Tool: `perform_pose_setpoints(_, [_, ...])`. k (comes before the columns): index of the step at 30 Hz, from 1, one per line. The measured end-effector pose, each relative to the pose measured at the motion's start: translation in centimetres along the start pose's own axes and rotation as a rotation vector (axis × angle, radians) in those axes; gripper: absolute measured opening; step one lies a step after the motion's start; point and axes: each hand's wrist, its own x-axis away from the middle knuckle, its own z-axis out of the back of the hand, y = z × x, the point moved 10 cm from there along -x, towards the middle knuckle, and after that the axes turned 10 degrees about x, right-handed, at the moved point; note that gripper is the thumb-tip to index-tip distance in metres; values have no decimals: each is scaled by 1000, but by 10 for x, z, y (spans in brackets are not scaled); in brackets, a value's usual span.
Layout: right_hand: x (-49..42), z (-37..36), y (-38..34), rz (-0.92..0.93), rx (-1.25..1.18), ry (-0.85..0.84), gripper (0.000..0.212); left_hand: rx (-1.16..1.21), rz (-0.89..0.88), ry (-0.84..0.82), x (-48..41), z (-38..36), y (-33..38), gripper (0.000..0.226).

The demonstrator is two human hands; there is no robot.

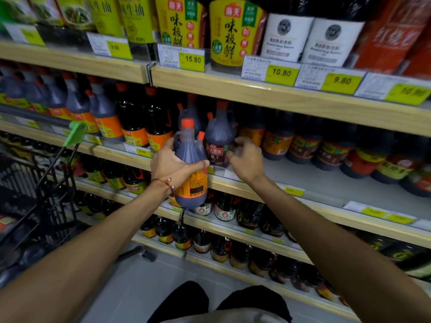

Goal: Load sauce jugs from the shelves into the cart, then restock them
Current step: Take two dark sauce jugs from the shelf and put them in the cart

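Left hand (172,169) is gripping sauce jug (190,183) at its waist, just near of the shelf (303,180). Right hand (245,159), half-open and empty, is reaching for next jug (218,141). Likely heavy, slick: use neck handle (177,138).

A dark plastic sauce jug with an orange-red cap and orange label (187,152) is held upright in front of the shelf edge, gripped round its middle by the left hand (171,167). A similar dark, red-labelled jug (219,136) stands upright on the grey, wood-edged middle shelf (303,176), just behind. A black wire cart with a green handle (75,132) is positioned to the left.
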Motion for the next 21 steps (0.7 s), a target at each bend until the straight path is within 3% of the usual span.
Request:
perform_pose_setpoints(1, [12, 11, -4, 27, -55, 38, 36, 14, 3, 8, 0, -3, 6, 89])
perform_pose_setpoints(3, [36, 14, -10, 77, -140, -50, 36, 45, 4, 9, 0, -10, 17, 92])
perform_pose_setpoints(7, [80, -10, -17, 97, -222, -528, 51, 128, 46, -8, -1, -26, 33, 84])
perform_pose_setpoints(8, [84, -14, -12, 81, -235, -567, 59, 131, 45, -15, 0, -31, 38, 84])
perform_pose_setpoints(12, [82, -2, 1, 35, -134, -385, 90, 140, 20, -80, 10, -53, 61, 84])
perform_pose_setpoints(16, [82, 12, 17, -5, -121, -285, 97, 171, 17, -185, 18, -72, 75, 95])
perform_pose_setpoints(18, [83, 18, 27, -29, -177, -257, 98, 305, 67, -313, 19, -84, 78, 88])
perform_pose_setpoints(21, [84, 20, 42, -67, -317, -248, 100, 662, 297, -519, 26, -101, 64, 82])
